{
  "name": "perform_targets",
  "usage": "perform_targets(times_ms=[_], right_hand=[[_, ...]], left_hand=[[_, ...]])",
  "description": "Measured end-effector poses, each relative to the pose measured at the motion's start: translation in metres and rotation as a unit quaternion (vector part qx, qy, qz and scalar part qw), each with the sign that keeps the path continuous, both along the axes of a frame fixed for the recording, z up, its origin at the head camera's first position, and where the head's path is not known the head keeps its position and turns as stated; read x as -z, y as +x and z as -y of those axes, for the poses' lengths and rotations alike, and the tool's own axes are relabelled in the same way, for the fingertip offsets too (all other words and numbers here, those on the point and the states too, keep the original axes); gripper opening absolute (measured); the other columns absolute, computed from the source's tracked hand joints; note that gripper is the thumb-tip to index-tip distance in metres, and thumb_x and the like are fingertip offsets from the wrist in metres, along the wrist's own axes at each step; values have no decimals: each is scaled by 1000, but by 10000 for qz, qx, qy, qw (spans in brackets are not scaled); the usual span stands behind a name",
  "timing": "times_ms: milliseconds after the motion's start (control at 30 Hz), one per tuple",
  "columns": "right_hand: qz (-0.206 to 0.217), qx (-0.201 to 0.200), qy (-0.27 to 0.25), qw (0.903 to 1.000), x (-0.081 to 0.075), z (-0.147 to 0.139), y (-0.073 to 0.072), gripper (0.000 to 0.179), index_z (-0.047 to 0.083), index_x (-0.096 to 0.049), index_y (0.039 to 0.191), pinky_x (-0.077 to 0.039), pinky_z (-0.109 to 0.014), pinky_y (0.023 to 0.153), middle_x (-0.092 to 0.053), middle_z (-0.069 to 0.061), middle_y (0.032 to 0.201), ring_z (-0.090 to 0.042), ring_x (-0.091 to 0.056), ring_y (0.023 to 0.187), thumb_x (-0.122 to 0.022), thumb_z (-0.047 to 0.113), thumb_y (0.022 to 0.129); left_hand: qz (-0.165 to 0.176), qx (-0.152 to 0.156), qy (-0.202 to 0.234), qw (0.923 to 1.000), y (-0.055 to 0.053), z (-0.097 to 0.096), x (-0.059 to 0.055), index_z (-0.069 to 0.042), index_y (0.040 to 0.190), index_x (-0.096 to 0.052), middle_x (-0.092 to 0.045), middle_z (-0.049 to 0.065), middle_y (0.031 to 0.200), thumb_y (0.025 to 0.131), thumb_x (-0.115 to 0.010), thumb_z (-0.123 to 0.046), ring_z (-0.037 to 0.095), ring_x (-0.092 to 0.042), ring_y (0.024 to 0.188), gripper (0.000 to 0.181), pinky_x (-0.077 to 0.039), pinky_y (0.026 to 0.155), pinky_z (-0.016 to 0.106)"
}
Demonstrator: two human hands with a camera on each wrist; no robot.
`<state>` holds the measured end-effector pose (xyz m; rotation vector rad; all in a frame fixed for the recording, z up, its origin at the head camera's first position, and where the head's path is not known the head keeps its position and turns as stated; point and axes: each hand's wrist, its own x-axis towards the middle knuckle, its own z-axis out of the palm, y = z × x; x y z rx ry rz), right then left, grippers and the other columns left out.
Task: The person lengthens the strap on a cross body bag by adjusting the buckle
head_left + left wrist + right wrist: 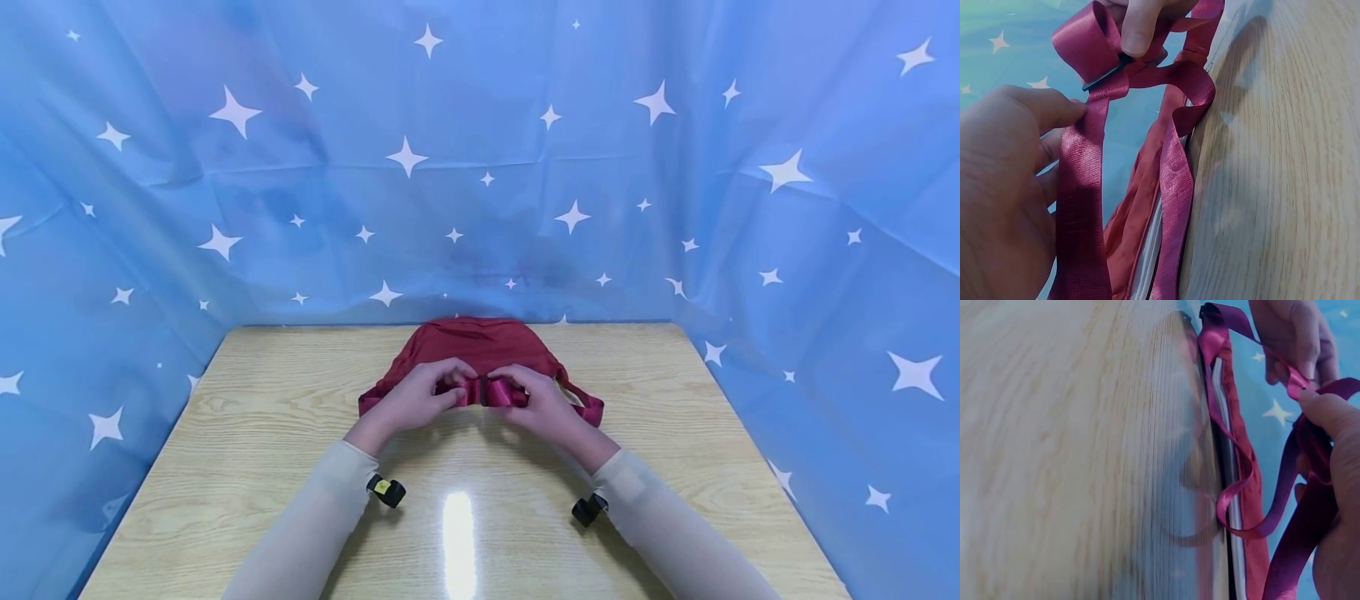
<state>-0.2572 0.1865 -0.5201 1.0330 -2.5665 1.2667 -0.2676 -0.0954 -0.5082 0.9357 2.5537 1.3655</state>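
A red fabric bag [480, 340] lies at the table's far edge, with a zipper [1152, 240] along its near side. From it runs a shiny magenta strap [1082, 194], looped and twisted in front of the bag. A dark slide buckle [1105, 74] sits on the strap between the two hands. My left hand [422, 393] pinches the strap just left of the buckle, thumb and fingertips at the webbing. On the other side my right hand [538, 403] holds the strap close to the buckle, its fingers curled round a loop of it. Both hands are raised in front of the bag.
The wooden table [285, 392] extends to both sides and toward me, with a bright reflection near the front. A blue curtain [480, 208] with white stars hangs behind and on both sides. A small black camera [386, 490] is worn on each wrist.
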Motion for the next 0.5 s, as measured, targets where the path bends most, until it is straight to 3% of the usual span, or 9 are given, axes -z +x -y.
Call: perform_targets(times_ms=[500], right_hand=[[88,-33,-57,9999,3,-1,-1,55,18,-70,138,-62,-40,94,-71,0,135,-19,-68,117,-91,2,90]], left_hand=[[90,-32,112,9999,-1,-3,2,-24,129,-77,-74,-10,109,110,-71,-14,11,-68,102,22,-57,93,37]])
